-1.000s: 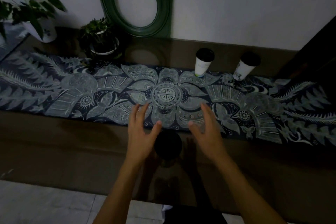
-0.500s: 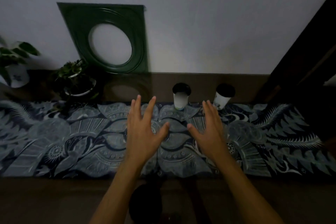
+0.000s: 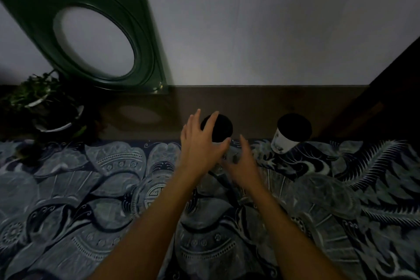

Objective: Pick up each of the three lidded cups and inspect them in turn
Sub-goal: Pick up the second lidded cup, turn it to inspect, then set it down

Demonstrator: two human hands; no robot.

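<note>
Centrally, a black-lidded cup (image 3: 217,128) is flanked by the left hand (image 3: 200,145) and right hand (image 3: 242,161), both with fingers spread and relaxed, gripping nothing. A second lidded cup (image 3: 291,135) is seen to its right.

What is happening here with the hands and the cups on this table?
A person is reaching with both hands toward the nearer lidded cup at the back of the patterned cloth. The left hand has its fingers spread over the black lid; the right hand comes in beside it, fingers relaxed. Neither hand grips the cup yet, as far as the dim picture shows. A second lidded cup stands untouched to the right. A potted plant and a green frame are at the left.
</note>
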